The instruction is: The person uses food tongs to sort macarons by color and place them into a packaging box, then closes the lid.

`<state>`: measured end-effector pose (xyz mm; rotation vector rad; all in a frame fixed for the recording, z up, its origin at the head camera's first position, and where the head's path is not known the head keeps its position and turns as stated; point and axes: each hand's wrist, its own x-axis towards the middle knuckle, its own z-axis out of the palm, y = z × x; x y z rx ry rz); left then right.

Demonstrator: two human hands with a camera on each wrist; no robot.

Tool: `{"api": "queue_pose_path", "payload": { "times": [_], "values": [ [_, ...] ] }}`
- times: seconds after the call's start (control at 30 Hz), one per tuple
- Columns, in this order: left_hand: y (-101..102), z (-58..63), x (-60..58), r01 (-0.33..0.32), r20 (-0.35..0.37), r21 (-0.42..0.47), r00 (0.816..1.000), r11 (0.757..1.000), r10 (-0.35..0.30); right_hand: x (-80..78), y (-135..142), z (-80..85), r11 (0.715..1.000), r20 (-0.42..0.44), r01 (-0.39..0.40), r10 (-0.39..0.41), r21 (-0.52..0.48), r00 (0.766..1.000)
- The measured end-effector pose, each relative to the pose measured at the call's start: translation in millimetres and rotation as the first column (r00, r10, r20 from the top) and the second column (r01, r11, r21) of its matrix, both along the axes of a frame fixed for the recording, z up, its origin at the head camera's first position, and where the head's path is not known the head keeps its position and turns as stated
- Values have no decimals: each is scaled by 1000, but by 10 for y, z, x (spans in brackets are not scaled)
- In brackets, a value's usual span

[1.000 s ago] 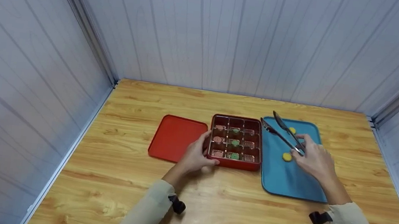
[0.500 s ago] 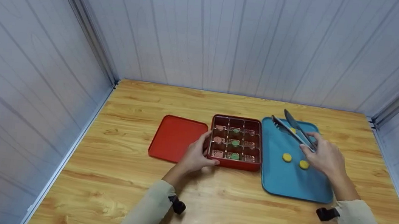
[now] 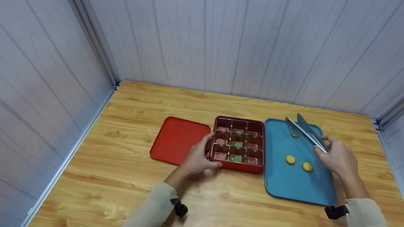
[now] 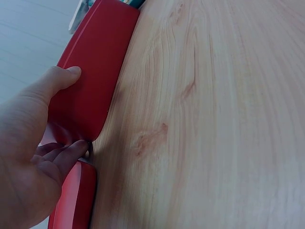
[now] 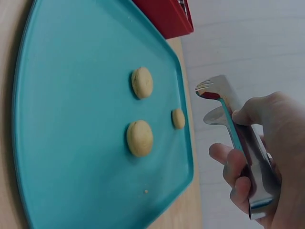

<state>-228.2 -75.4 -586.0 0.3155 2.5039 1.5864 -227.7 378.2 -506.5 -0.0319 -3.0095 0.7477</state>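
Observation:
My left hand (image 3: pixel 198 159) holds the near left corner of a dark red box (image 3: pixel 238 166), its thumb on the front wall (image 4: pixel 95 71). A transparent insert divides the box; pink round cookies (image 3: pixel 220 142) lie in the left column and green ones (image 3: pixel 238 145) in the middle column. The right column shows only its ridged floor. My right hand (image 3: pixel 338 157) grips metal tongs (image 3: pixel 309 135), whose tips are apart, above the far part of a blue tray (image 3: pixel 293 184). Three yellow round cookies (image 5: pixel 139 138) lie on the tray, one partly under the tongs in the head view.
A red lid (image 3: pixel 181 138) lies on the wooden table (image 3: pixel 243 219) left of the box. The tray lies right beside the box. Pale panelled walls (image 3: pixel 219 34) enclose the table at the back and both sides. A small crumb (image 5: pixel 146 191) is on the tray.
My right hand and the tongs have moved right, away from the box, and the tong arms have come closer together. A yellow cookie hidden earlier shows now. The left hand has stayed put.

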Motion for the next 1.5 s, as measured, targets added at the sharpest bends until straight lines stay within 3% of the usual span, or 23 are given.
{"api": "queue_pose_path", "payload": {
  "times": [0.27,0.47,0.6,0.7,0.83,1.13,1.37,1.5],
  "values": [
    [-8,-15,8,-2,-2,6,1000,1000,2,-52,24,-148,999,26,42,-41,-19,999],
    [-30,-140,-47,9,-73,-33,997,999,-11,-56,58,-217,998,68,53,-50,-34,996],
    [-45,-285,-114,4,-107,-57,994,998,-11,-57,64,-237,998,86,63,-60,-30,994],
    [-48,-256,-100,13,-108,-39,994,999,-17,-60,67,-247,997,97,68,-66,-21,993],
    [-40,-105,-28,17,-88,-19,996,1000,-19,-63,73,-251,998,106,67,-65,-17,992],
    [-25,-34,0,6,-48,-25,999,1000,-7,-76,92,-253,998,100,58,-56,-18,993],
    [-39,-90,-32,19,-74,-14,997,1000,-20,-66,77,-258,998,90,48,-46,-27,995],
    [-51,-205,-78,30,-127,-17,991,999,-32,-56,72,-250,999,88,42,-40,-19,995]
  ]
}}
